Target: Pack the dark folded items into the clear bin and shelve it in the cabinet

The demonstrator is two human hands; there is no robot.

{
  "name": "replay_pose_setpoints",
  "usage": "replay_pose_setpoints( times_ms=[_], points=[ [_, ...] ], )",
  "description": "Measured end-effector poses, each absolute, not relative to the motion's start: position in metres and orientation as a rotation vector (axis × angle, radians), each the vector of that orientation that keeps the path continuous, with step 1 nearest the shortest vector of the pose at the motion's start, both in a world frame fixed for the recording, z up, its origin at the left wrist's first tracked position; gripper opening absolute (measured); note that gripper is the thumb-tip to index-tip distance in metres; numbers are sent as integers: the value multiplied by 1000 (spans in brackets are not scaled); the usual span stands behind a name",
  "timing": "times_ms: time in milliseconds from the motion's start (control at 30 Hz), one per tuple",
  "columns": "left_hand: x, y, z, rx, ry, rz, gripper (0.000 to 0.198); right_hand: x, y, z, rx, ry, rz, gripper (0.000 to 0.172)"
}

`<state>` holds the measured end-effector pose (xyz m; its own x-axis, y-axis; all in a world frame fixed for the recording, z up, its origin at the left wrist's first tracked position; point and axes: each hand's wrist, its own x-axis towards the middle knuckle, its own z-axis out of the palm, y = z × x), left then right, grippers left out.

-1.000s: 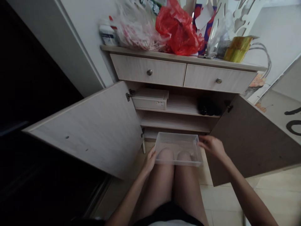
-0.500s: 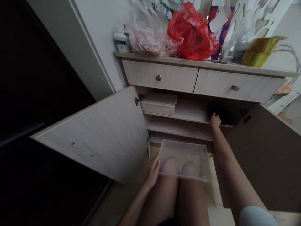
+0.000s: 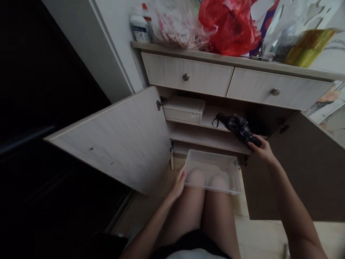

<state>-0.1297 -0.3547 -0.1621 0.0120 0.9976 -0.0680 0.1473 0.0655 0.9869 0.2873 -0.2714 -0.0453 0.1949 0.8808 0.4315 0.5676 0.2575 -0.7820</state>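
Note:
A clear plastic box [image 3: 212, 172] rests on my knees in front of an open wooden cabinet [image 3: 207, 136]. My left hand [image 3: 179, 183] grips the box's left edge. My right hand [image 3: 262, 149] is closed on one end of a dark folded umbrella [image 3: 237, 126], which points up and to the left over the edge of the upper shelf, above and just right of the box.
A pale closed box [image 3: 184, 109] sits at the left of the upper shelf. Both cabinet doors stand open, the left door [image 3: 113, 140] and the right door [image 3: 293, 169]. Two shut drawers [image 3: 229, 79] lie above. Red and white plastic bags [image 3: 215, 25] crowd the top.
My right hand, which had reached to the dark thing on the upper shelf, has drawn back holding the umbrella. The left hand stays on the box.

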Motion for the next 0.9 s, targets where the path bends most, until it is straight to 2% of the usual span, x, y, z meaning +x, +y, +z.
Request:
replay_pose_setpoints(
  times_ms=[167,333,533,700,900],
  points=[
    [-124,-355,-170,1278,1326,1091,74,254,-355,-42,-1270,-1890,668,43],
    [-120,-354,-177,1315,1272,1142,66,222,-361,-55,-1152,-2241,656,34],
    [-122,-355,-167,1353,1286,1101,63,204,-341,-76,-1393,-2435,355,45],
    [-125,-356,-158,1364,1292,1075,63,182,-335,-72,-1745,-2632,-18,35],
    [-129,-353,-157,1357,1271,1053,75,162,-330,-68,-1993,-2673,-73,40]
  ],
)
